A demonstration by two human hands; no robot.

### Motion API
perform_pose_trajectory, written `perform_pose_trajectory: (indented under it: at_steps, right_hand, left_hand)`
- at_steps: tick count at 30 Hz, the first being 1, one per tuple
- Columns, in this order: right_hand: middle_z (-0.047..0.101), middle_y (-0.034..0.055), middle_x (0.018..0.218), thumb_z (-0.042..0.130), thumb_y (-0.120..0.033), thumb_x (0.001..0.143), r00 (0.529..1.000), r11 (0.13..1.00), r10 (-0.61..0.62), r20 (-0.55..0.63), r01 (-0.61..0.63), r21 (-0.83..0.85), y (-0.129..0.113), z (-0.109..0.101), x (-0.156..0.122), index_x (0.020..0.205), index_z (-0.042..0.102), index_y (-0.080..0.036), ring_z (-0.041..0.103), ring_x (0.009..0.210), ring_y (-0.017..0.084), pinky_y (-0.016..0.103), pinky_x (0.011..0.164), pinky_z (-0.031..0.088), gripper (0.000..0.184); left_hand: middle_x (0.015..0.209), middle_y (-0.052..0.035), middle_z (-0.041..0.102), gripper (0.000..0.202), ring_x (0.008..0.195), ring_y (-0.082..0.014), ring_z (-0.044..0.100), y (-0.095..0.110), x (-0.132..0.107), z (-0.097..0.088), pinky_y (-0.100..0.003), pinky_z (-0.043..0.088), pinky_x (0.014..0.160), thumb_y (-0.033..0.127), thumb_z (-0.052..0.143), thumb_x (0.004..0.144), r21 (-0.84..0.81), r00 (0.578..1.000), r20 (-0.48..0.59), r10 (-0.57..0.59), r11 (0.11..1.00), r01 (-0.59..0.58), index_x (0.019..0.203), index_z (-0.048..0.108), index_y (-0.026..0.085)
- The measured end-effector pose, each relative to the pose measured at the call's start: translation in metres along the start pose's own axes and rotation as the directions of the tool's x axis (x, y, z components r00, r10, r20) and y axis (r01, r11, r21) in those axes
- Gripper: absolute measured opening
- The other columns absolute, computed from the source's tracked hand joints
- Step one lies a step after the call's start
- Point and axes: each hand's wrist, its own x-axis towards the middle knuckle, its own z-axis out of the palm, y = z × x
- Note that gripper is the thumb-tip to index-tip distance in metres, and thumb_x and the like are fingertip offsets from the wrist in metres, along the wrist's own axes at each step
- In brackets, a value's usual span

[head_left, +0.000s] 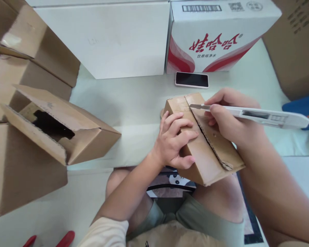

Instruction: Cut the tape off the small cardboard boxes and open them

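Observation:
A small brown cardboard box (199, 161) rests tilted at the table's front edge, above my knees. A seam with a ragged cut edge runs along its top, and clear tape shows near its far end. My left hand (173, 140) grips the box from the left, fingers spread over its top and thumb nearer me. In my right hand (229, 115) is a white-handled utility knife (257, 115), pinched between thumb and fingers. Its blade points left and its tip is at the far end of the seam. Whether the tip has gone into the cardboard I cannot tell.
An opened cardboard box (92, 144) leans at the left, beside stacked brown boxes (33, 168). Across the back stand a large white box (105, 41) and a red-and-white printed carton (211, 37). A phone (192, 80) lies before the carton. Something blue (301, 106) is at right.

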Motion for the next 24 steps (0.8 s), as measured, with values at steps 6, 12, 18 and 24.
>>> perform_pose_trajectory:
  at_steps: [6, 12, 18, 24]
  right_hand:
    - [0.071, -0.0015, 0.073, 0.062, -0.031, 0.087, 0.997, 0.995, -0.056, 0.047, 0.059, -0.078, 0.0, 0.001, 0.007, 0.094, 0.067, -0.024, 0.065, 0.065, 0.017, 0.033, 0.067, 0.047, 0.011]
    - [0.069, -0.002, 0.068, 0.059, -0.029, 0.082, 0.991, 0.98, -0.098, 0.091, 0.112, -0.167, -0.007, 0.001, 0.01, 0.087, 0.064, -0.022, 0.059, 0.059, 0.014, 0.03, 0.062, 0.044, 0.011]
    - [0.071, -0.0019, 0.071, 0.058, -0.029, 0.08, 0.998, 0.986, -0.061, 0.032, 0.066, -0.153, -0.004, 0.005, 0.009, 0.088, 0.068, -0.023, 0.062, 0.063, 0.015, 0.031, 0.068, 0.047, 0.014]
    - [0.067, -0.0025, 0.064, 0.054, -0.03, 0.075, 0.989, 0.969, -0.128, 0.074, 0.141, -0.202, -0.008, 0.002, 0.01, 0.075, 0.06, -0.024, 0.053, 0.055, 0.014, 0.029, 0.059, 0.041, 0.009]
  left_hand:
    - [0.115, -0.0112, 0.069, 0.063, 0.134, -0.0323, 0.051, 0.0, -0.002, 0.002, -0.056, 0.026, 0.127, 0.072, 0.03, 0.096, -0.007, 1.0, 0.003, 0.008, 1.0, -0.008, 0.112, 0.071, 0.026]
    - [0.115, -0.0108, 0.069, 0.065, 0.134, -0.0327, 0.051, 0.0, -0.001, 0.003, -0.056, 0.025, 0.128, 0.074, 0.031, 0.095, 0.008, 1.0, 0.019, 0.0, 1.0, -0.001, 0.111, 0.071, 0.027]
    - [0.113, -0.0103, 0.07, 0.062, 0.133, -0.0304, 0.053, 0.003, 0.001, 0.004, -0.053, 0.024, 0.129, 0.071, 0.029, 0.098, -0.012, 0.999, -0.029, 0.018, 1.0, -0.018, 0.109, 0.069, 0.026]
    - [0.112, -0.0106, 0.07, 0.064, 0.132, -0.0317, 0.052, 0.002, 0.0, 0.006, -0.054, 0.024, 0.129, 0.075, 0.03, 0.095, 0.045, 1.0, 0.003, 0.011, 0.999, -0.011, 0.107, 0.071, 0.027]
